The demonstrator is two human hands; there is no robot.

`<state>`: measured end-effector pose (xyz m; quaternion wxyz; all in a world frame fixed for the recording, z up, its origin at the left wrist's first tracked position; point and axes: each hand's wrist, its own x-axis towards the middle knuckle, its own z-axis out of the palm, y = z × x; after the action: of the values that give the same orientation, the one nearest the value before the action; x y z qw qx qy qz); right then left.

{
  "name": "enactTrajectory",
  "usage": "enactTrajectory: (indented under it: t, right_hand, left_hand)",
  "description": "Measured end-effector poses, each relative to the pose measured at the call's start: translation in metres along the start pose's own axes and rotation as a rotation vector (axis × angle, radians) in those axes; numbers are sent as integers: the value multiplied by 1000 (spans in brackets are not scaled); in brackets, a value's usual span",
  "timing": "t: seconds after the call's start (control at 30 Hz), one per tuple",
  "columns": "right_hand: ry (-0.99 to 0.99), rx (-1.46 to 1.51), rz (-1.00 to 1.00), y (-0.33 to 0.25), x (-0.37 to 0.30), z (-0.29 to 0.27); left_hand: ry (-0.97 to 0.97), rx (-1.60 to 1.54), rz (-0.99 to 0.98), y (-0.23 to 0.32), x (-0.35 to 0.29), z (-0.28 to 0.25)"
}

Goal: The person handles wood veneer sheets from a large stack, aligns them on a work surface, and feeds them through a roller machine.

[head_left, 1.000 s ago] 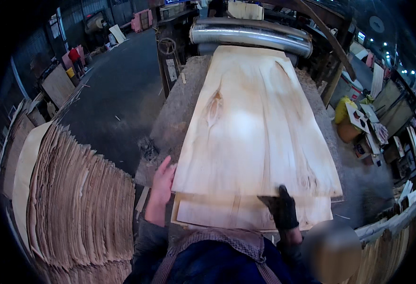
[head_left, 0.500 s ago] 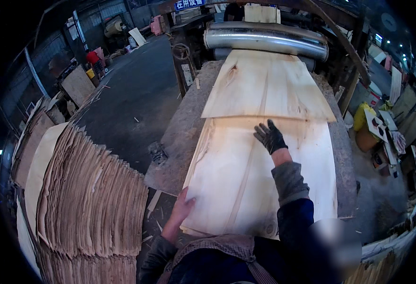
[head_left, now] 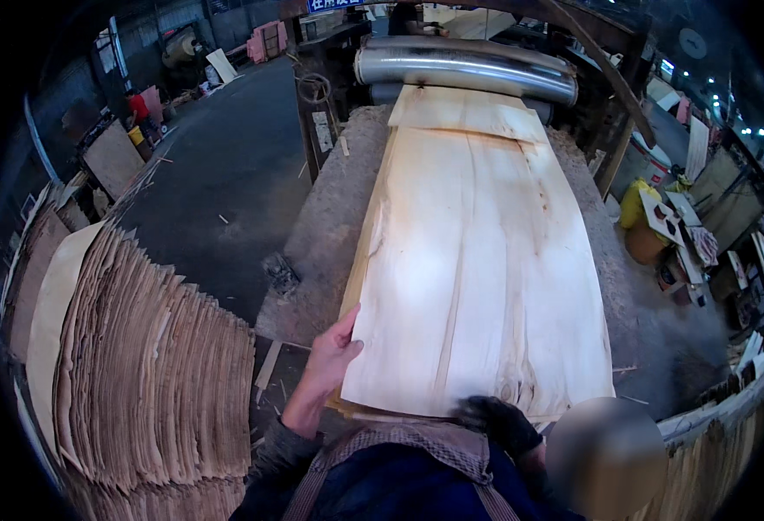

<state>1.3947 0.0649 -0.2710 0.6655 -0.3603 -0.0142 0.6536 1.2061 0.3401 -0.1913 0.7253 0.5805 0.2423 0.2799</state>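
A long pale wood veneer sheet [head_left: 477, 260] lies before me on a table, its far end reaching a second veneer sheet [head_left: 464, 108] that runs up to a shiny metal roller [head_left: 464, 69]. My bare left hand [head_left: 327, 360] is at the near left edge of the long sheet, thumb and fingers closed on that edge. More sheet edges show under it along the left side. In a black glove, my right hand [head_left: 503, 423] is at the near edge, close to my body. Its fingers are blurred and partly hidden.
Tall stacks of veneer [head_left: 152, 356] stand at my left; another stack [head_left: 712, 451] is at the lower right. A handwheel [head_left: 314, 88] is on the machine frame. Yellow bag [head_left: 638, 204] and boards lie at right. A person in red [head_left: 138, 108] is far left; another is behind the roller.
The far veneer sheet has moved into the roller, so less of it shows. My right hand has drawn back from the middle of the sheets to the near edge. The view has shifted slightly.
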Motion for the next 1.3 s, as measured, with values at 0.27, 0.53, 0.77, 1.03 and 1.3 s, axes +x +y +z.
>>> enactTrajectory:
  t: [0.27,0.53,0.77,1.03,1.3]
  right_hand:
    - [417,-513,-394,42,-31,-63]
    - [552,-1415,-646,-55,2,44]
    - [-237,-551,-645,-127,91,89]
    - [-514,-408,-893,-159,97,130]
    - [-55,-8,-604,-271,280,9]
  left_hand:
    - [38,-200,63,49,7,2]
    - [297,-312,-19,7,23,-46]
    - [327,794,11,-97,-3,-43]
    - [213,879,-48,-120,-31,-28]
    - [250,975,30,-135,-18,-21]
